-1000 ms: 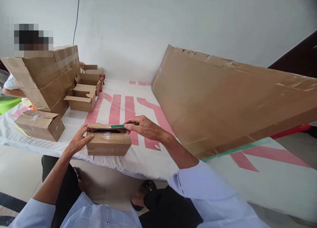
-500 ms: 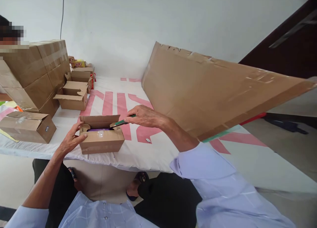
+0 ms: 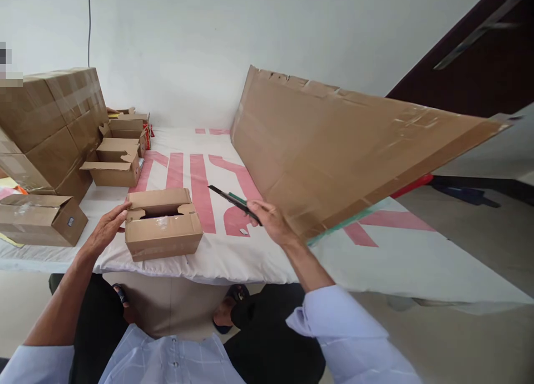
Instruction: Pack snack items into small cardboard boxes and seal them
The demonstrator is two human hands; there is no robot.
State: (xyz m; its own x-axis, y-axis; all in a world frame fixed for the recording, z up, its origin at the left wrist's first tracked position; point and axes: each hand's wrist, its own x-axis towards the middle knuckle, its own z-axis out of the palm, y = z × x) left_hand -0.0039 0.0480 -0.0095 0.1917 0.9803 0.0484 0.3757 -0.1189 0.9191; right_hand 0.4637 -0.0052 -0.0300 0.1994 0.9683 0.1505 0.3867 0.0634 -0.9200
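Observation:
In front of me on the cloth-covered table sits a small cardboard box (image 3: pixel 164 242), its top flaps partly raised with a dark gap between them. My left hand (image 3: pixel 109 225) rests against the box's left end, fingers stretched out and thumb apart, not wrapped round it. To the right of the box, my right hand (image 3: pixel 269 220) is closed around a utility knife (image 3: pixel 236 200) with a green and black body. The knife's tip points up and left, clear of the box and above the cloth. What lies inside the box is mostly hidden.
Another taped box (image 3: pixel 37 222) is at the left, below a stack of large cartons (image 3: pixel 54 117). Open boxes (image 3: pixel 114 170) line up behind. A big cardboard sheet (image 3: pixel 334 156) leans at the right over the white-and-pink cloth (image 3: pixel 200 178). A pixelated person shows at the left edge.
My right hand has drawn the knife out of the box and moved right with it. The box's flaps have come closer together. My left hand's thumb has left the box's front top.

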